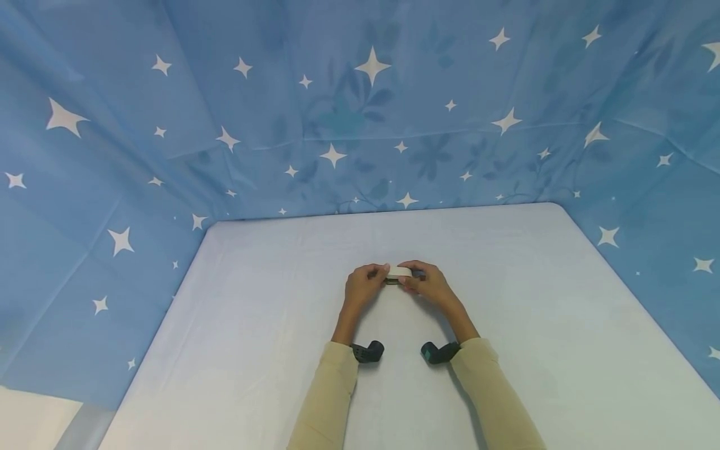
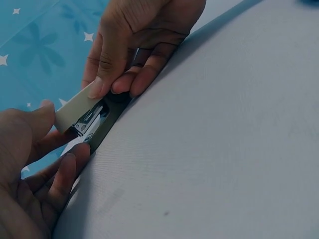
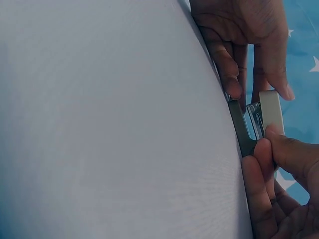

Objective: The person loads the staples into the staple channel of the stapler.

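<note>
A small stapler [image 1: 400, 272] with a cream top arm and a dark olive base stands between both hands near the middle of the table. Its jaws are apart, baring the metal staple channel [image 2: 89, 120] in the left wrist view. My right hand [image 1: 429, 282] grips the hinge end, the thumb on the cream top [image 3: 271, 109] and curled fingers beside the base. At the front end, my left hand [image 1: 362, 286] holds the stapler, thumb at the tip of the top arm and fingertips by the base's tip [image 3: 233, 104].
A white-covered table [image 1: 270, 300] spreads around the hands. Blue curtains [image 1: 337, 106] with white stars rise along its back and sides. Dark wrist cameras [image 1: 369, 352] stick out inward from the cuffs of the beige sleeves [image 1: 329, 400].
</note>
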{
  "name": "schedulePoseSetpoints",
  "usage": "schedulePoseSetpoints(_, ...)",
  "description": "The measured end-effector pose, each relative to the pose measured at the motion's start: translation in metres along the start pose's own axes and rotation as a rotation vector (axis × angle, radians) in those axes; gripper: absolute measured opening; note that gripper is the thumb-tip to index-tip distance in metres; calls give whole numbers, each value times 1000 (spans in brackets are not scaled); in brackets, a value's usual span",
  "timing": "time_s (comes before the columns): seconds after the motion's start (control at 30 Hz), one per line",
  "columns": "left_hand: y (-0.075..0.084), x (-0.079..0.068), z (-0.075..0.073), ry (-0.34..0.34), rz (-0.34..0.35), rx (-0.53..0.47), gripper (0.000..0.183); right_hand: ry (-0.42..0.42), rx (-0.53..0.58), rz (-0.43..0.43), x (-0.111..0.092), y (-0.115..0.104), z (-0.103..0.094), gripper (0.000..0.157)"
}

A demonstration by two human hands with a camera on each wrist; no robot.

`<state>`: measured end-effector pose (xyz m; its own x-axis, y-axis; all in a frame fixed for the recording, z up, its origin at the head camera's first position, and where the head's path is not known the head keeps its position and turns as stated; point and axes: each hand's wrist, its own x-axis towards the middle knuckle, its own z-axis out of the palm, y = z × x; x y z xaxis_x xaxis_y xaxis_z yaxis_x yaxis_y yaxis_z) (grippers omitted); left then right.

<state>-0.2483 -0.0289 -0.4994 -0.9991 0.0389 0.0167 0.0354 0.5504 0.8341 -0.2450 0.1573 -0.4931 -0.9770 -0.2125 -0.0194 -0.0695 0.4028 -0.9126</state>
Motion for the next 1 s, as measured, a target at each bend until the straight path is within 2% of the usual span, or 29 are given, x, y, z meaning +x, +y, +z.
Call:
schedulePoseSetpoints(0.27,1,-1,-2,18,10,7,42,25,-23,-23,0,-2,2,36)
schedulePoseSetpoints(0.5,2,-1,-4,27,7,17,42,31,-1,12,1,-3,5,37)
schedulePoseSetpoints(0.77,1,-1,-7,45,19,12,42,22,3,-28,5,-2,5,39)
schedulePoseSetpoints(1.0,-6,2,-9,49,8,-80,42,10,20,-30,4,0,5,46)
